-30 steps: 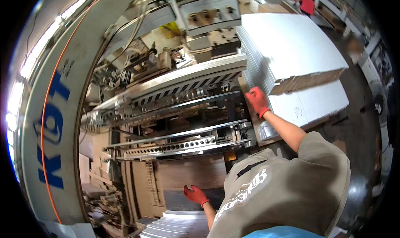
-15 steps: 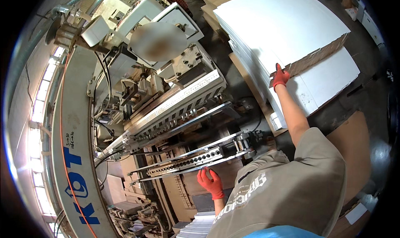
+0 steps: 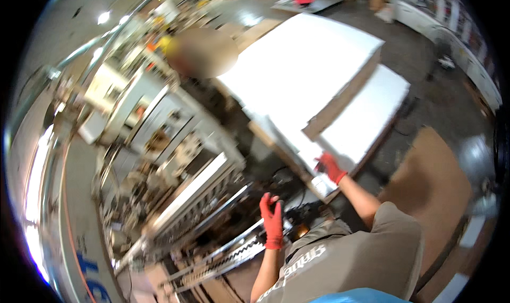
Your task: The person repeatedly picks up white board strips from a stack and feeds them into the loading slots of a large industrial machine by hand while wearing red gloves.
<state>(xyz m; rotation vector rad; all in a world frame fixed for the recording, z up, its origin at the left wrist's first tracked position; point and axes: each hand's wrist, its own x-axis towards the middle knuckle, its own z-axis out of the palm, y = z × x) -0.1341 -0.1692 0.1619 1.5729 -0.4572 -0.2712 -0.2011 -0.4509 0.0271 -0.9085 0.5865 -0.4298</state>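
Fingers [image 3: 264, 201] raised, spread and empty on the red-gloved left hand [image 3: 273, 223], by the end of the machine [image 3: 191, 191]. On the right hand [image 3: 332, 169], also gloved red, part-curled near the close corner of the white stack [image 3: 313, 69]; cannot tell whether gripping or touching anything. Stack ahead, stepped, with its lower part on the right. Brown board [image 3: 438, 191] farther right.

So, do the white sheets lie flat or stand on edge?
Flat: the white sheets show a broad face upward, brown edges below.
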